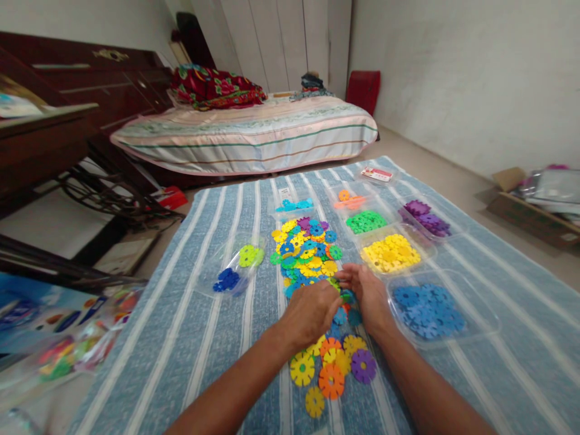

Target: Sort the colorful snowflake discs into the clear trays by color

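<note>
My left hand (312, 309) is closed, its fingers curled down over the pile of mixed flower-shaped plastic discs (312, 248); whatever lies between its fingertips is hidden. Just to the right, my right hand (368, 297) rests at the pile's edge with its fingers stretched towards the left hand, nothing visibly gripped. Several loose discs are spread nearer to me, among them an orange disc (331, 380), a purple disc (363, 366) and a yellow disc (302, 368). Beside my right wrist is a clear tray of blue discs (428, 311).
Clear trays hold yellow discs (392, 252), green discs (366, 222), purple discs (426, 217) and light-blue discs (294, 205). To the left, another tray holds lime discs (250, 255) and dark-blue discs (226, 280). A striped cloth (217, 374) covers the table; a bed (254, 136) stands beyond.
</note>
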A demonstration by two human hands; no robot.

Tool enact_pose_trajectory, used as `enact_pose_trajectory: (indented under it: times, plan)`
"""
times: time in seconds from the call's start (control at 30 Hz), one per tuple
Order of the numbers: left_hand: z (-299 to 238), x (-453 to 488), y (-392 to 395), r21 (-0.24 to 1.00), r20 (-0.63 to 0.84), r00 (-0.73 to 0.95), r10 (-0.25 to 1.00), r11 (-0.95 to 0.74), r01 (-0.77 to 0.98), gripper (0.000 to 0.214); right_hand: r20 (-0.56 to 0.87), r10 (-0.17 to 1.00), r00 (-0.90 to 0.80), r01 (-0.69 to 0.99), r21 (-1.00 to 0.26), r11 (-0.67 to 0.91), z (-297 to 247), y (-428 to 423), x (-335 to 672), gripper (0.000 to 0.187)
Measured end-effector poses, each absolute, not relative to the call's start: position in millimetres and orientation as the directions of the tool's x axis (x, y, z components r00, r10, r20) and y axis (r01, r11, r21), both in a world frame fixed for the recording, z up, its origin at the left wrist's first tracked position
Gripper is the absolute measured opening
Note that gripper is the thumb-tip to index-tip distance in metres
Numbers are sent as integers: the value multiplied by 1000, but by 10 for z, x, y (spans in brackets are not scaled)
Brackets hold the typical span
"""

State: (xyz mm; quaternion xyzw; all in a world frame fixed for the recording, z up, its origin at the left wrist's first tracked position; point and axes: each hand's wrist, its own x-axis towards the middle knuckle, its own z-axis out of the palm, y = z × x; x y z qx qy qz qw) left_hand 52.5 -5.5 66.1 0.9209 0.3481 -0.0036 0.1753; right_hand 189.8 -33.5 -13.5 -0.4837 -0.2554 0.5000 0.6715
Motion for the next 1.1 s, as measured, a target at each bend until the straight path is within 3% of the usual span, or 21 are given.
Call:
enact_pose_trajectory:
  times: [0.2, 0.3, 0.37, 0.43, 0.5, 0.6, 0.67, 0.77, 0.9, 1.1]
  plan:
    - [946, 744, 423, 618, -92, 549, 830, -385, 685, 30, -146, 915, 377, -426, -904, 31, -111, -323, 1892, 51]
    - [1189, 1047, 661, 862, -75, 464, 883, -177, 475, 21, -141, 916, 377, -408, -913, 27, -96, -330, 1900, 51]
    - [1296, 1192, 751, 886, -40, 442, 896, -172, 430, 23, -148, 915, 375, -417, -909, 23, -97, -333, 1903, 51]
    - [1298, 1223, 761, 817, -4, 471, 882, -269, 511, 21, -160, 912, 378, -428, -904, 19, -106, -331, 1902, 52]
    - [1193, 1144, 689, 667, -5, 532, 847, -394, 633, 17, -156, 910, 384, -425, -905, 24, -120, -325, 1894, 52]
    - [949, 939, 481, 423, -82, 597, 798, -514, 746, 17, -131, 904, 407, -412, -910, 54, -136, -314, 1876, 51]
    - [817, 843, 329, 341, -151, 641, 752, -569, 748, 17, -116, 900, 420, -412, -908, 76, -135, -311, 1868, 50]
    - [734, 832, 151, 279, -233, 671, 704, -613, 740, 16, -90, 902, 423, -401, -911, 97, -123, -316, 1868, 49]
    - [732, 947, 42, 201, -288, 623, 727, -590, 782, 24, -81, 904, 420, -384, -918, 96, -125, -327, 1881, 48]
    - [634, 1007, 36, 185, -242, 643, 727, -615, 766, 24, -43, 904, 425, -327, -939, 109, -151, -328, 1890, 47]
